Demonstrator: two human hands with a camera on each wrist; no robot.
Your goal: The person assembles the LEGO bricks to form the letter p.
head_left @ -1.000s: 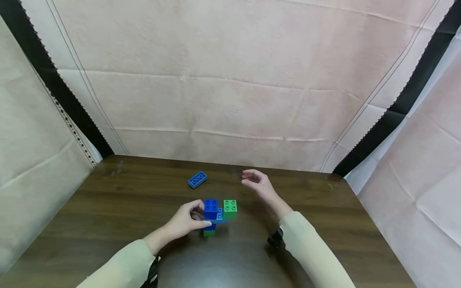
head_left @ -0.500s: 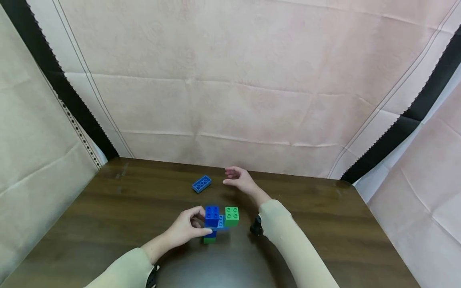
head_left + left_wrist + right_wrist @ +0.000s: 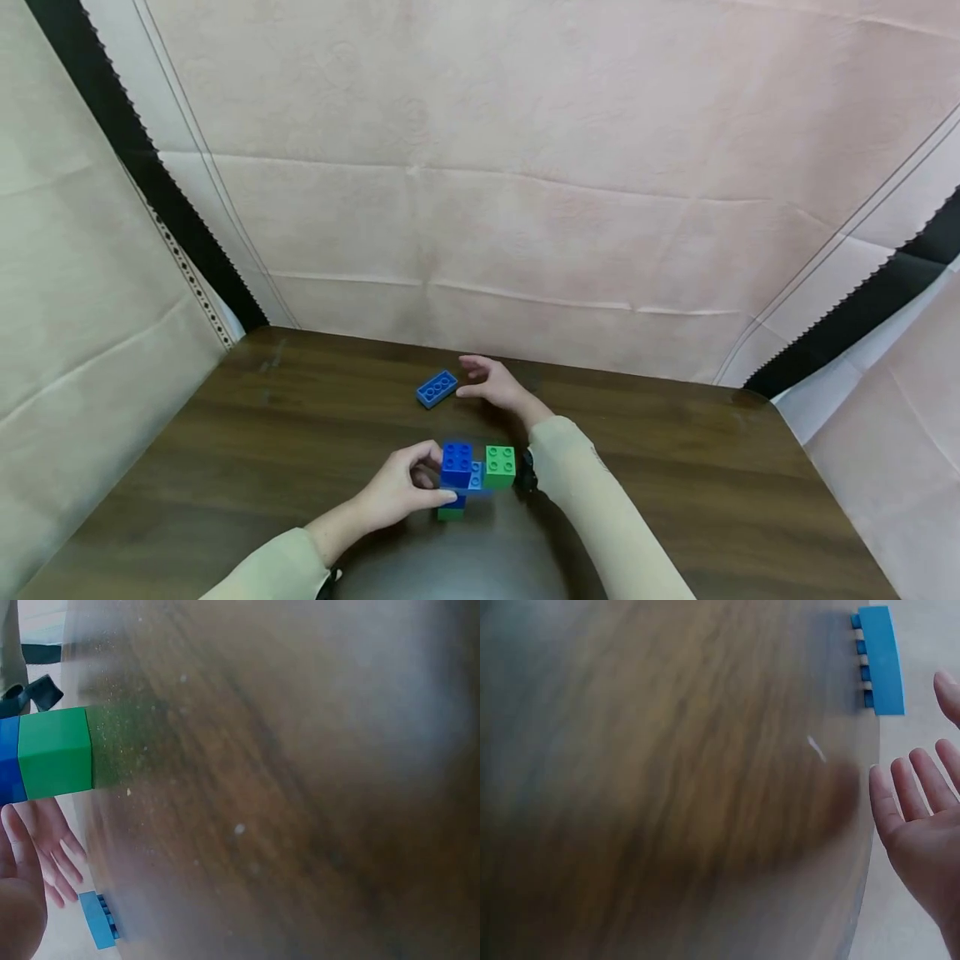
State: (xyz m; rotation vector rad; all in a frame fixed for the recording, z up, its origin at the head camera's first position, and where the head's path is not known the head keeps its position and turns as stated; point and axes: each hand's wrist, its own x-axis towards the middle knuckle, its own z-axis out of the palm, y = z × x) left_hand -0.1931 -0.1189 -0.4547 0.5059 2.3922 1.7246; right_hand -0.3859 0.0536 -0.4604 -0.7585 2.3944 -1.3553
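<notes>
My left hand (image 3: 399, 490) pinches a stack of toy building bricks (image 3: 456, 463) at its left side, thumb in front. A dark blue brick and a bright green brick (image 3: 499, 467) sit side by side on a lighter blue piece (image 3: 476, 477). Under that are another dark blue brick and a green brick (image 3: 56, 754) at the bottom. Farther back, a loose blue brick (image 3: 437, 389) lies with its studs (image 3: 866, 673) toward the table. My right hand (image 3: 495, 387) is just right of it, fingers spread and holding nothing, thumb close to the brick's end.
A brown wood-patterned table (image 3: 637, 500) carries the bricks. Pale fabric walls (image 3: 487, 208) with black strips stand behind it and at both sides. A dark band (image 3: 527, 471) sits at my right wrist, close beside the green brick in the head view.
My right hand has moved left to the loose blue brick. My left hand keeps its hold on the stack. The head view has shifted slightly, so the table appears lower and farther right.
</notes>
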